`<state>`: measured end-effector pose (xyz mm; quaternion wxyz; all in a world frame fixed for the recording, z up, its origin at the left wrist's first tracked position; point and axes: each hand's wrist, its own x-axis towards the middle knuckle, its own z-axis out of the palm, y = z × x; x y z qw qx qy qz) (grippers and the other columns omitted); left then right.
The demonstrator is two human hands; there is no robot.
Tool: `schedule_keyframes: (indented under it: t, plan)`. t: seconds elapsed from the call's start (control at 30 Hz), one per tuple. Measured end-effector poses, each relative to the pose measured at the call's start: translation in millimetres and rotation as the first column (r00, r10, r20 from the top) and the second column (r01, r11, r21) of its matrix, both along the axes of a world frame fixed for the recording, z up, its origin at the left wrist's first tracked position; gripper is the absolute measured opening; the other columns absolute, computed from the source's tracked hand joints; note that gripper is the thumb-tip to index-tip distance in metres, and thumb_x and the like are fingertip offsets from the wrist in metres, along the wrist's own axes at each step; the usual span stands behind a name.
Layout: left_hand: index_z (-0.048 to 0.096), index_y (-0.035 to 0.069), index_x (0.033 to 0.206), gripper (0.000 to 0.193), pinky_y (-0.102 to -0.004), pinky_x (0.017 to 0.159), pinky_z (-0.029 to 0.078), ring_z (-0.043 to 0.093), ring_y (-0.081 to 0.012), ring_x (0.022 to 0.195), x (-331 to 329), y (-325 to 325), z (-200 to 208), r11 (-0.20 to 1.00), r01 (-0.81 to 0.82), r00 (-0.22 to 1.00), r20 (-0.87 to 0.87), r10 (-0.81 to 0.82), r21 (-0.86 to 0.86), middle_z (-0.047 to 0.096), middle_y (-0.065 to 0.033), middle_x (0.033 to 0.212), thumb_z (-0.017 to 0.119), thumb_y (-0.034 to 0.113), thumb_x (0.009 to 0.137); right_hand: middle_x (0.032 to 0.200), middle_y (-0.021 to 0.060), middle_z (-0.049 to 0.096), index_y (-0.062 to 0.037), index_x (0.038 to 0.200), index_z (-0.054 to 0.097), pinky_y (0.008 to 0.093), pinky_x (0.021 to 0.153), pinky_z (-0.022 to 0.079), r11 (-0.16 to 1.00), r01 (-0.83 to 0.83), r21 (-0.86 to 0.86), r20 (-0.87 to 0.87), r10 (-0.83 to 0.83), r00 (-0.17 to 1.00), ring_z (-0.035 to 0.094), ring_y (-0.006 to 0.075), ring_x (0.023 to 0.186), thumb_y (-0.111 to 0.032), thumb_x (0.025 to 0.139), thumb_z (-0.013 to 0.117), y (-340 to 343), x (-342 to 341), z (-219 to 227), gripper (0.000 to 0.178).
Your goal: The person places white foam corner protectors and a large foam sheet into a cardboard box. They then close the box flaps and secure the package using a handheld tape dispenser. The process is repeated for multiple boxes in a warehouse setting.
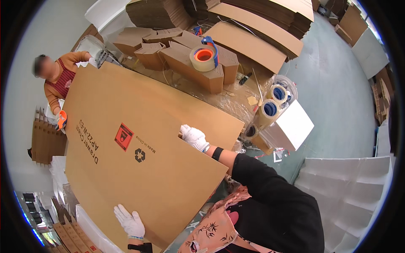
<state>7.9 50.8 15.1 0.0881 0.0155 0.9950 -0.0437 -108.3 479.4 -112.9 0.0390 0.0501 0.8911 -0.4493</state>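
A large brown cardboard box (168, 173) with dark print and a red label lies in front of me. My left hand (130, 221), in a white glove, rests flat on its near left part with the fingers spread. My right hand (194, 137), also gloved, is closed on the edge of a box flap at the right side. Its fingertips are partly hidden behind the cardboard. Another flap (219, 122) stretches out beyond that hand.
Across the box at the far left, a co-worker (63, 78) holds an orange tape dispenser (62, 119). A blue tape dispenser (204, 55) sits on folded cardboard (190, 67). Clear tape rolls (270, 109) stand beside a white box (293, 125). White foam sheets (346, 198) lie at right.
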Motion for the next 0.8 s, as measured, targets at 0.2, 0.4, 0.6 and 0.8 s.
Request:
schedule_keyframes:
  t: [0.2, 0.4, 0.6, 0.8]
  plan:
    - [0.015, -0.01, 0.149, 0.081, -0.0602, 0.117, 0.008, 0.009, -0.0568, 0.142, -14.1, 6.2, 9.2, 0.963, 0.268, 0.957, 0.113, -0.267, 0.003, 0.009, -0.0378, 0.154, 0.052, 0.032, 0.09, 0.111, 0.0162, 0.064, -0.0108, 0.124, 0.055, 0.0442, 0.082, 0.053, 0.968, -0.181, 0.173, -0.169, 0.21, 0.963, 0.064, 0.0351, 0.097, -0.025, 0.081, 0.066, 36.4, 6.0, 37.0, 0.046]
    - [0.016, -0.011, 0.148, 0.083, -0.0601, 0.117, 0.008, 0.009, -0.0572, 0.141, -13.9, 6.9, 12.0, 0.973, 0.23, 0.963, 0.147, -0.228, -0.002, 0.01, -0.0382, 0.154, 0.054, 0.034, 0.089, 0.105, 0.016, 0.067, -0.0038, 0.108, 0.065, 0.0437, 0.084, 0.053, 0.71, 0.697, 0.104, -0.662, -0.474, 0.581, 0.065, 0.0347, 0.097, -0.027, 0.079, 0.07, 155.4, -44.6, 84.6, 0.038]
    - [0.014, -0.012, 0.148, 0.082, -0.0575, 0.118, 0.009, 0.01, -0.0556, 0.142, -20.0, 14.4, 18.1, 0.969, 0.244, 0.956, 0.177, -0.234, -0.037, 0.009, -0.038, 0.154, 0.055, 0.025, 0.088, 0.114, 0.0211, 0.067, -0.0001, 0.117, 0.064, 0.0437, 0.089, 0.053, 0.535, 0.775, 0.338, -0.207, -0.76, 0.615, 0.065, 0.0362, 0.105, -0.055, 0.073, 0.071, 224.0, -128.5, 94.8, 0.07]
    - [0.017, -0.013, 0.147, 0.083, -0.0622, 0.116, 0.01, 0.01, -0.0589, 0.14, -15.8, 8.2, 17.4, 0.96, 0.278, 0.949, 0.15, -0.277, 0.016, 0.01, -0.0405, 0.152, 0.054, 0.034, 0.089, 0.093, 0.0235, 0.07, -0.0015, 0.095, 0.074, 0.0406, 0.08, 0.053, 0.767, 0.546, 0.337, -0.018, -0.575, 0.818, 0.068, 0.0371, 0.092, -0.033, 0.068, 0.065, 237.2, -135.0, 100.3, 0.043]
